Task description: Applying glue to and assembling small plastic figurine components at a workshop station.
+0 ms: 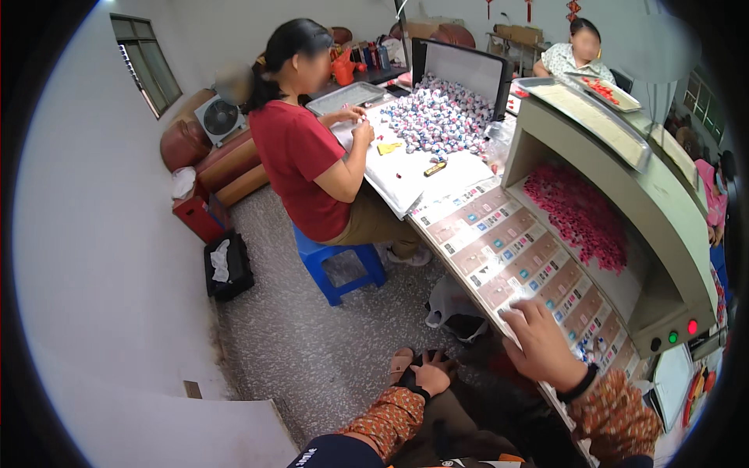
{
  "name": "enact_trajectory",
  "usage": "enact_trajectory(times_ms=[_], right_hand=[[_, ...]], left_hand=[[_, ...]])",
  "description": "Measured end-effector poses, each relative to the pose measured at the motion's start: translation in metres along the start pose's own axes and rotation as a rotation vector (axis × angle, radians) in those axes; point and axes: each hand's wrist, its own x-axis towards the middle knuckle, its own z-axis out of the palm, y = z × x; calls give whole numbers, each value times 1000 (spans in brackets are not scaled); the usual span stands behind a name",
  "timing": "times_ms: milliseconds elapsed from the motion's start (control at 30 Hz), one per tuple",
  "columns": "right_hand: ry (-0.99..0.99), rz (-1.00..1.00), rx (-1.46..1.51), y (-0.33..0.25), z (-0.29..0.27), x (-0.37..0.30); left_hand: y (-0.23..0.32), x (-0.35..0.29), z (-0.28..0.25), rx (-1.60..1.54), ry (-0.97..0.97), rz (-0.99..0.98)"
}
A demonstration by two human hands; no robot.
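My right hand (546, 345) is over the near edge of the worktable (499, 269), its fingers apart and slightly bent, with nothing seen in it. Just beyond its wrist lie a few small blue-and-white pieces (591, 348). Down at my lap, my left hand (434, 374) rests on dark cloth with its fingers spread, holding nothing that I can see. A heap of small pink-red pieces (581, 218) lies under the curved grey housing (624, 156) of a machine, farther along the table from my right hand.
A person in a red shirt (300, 164) sits on a blue stool (335, 269), handling a small piece beside a large pile of blue-and-white pieces (441, 113). Trays (585, 113) lie on the housing. A plastic bag (449, 303) is under the table edge. Another person (581, 58) sits behind.
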Motion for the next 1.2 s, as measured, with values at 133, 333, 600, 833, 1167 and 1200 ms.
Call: enact_trajectory(times_ms=[133,333,600,833,1167,1200], right_hand=[[11,29,-24,79,47,144],[164,338,62,171,121,281],[257,487,-189,176,140,346],[206,568,-199,178,134,395],[108,649,-203,192,111,423],[106,656,-208,197,108,425]], left_hand=[[-48,50,-32,-52,58,-68],[-111,90,-75,-97,-168,-302],[-175,87,-95,-394,-50,-365],[-199,138,-175,-722,-223,-535],[-156,389,-351,-2044,259,-1048],[-145,413,-363,-2042,254,-1051]])
